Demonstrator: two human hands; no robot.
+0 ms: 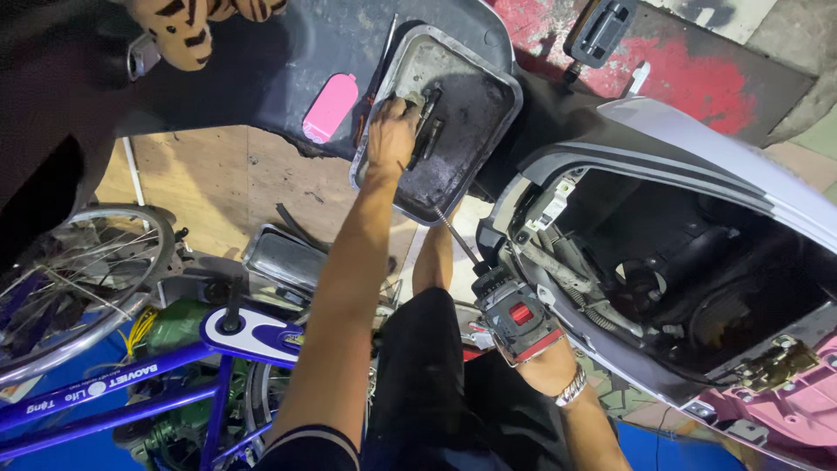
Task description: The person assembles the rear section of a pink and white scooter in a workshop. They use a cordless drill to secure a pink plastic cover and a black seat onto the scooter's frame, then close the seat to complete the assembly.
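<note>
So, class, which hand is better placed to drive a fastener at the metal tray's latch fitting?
Right. The right hand grips the power driver, whose long bit points up at the metal tray. The left hand rests on the latch fitting, holding no tool, so it likely steadies.

Bicycle (131, 366) left — scooter (680, 244) right

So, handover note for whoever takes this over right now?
Left hand: up on the black bracket in the metal pan; grip unclear.
Right hand: closed on the power driver, long bit angled up to the pan's lower edge.
Done: scooter's under-seat bay stands open.
Left: bracket is on the pan; its fasteners can't be made out.
</note>
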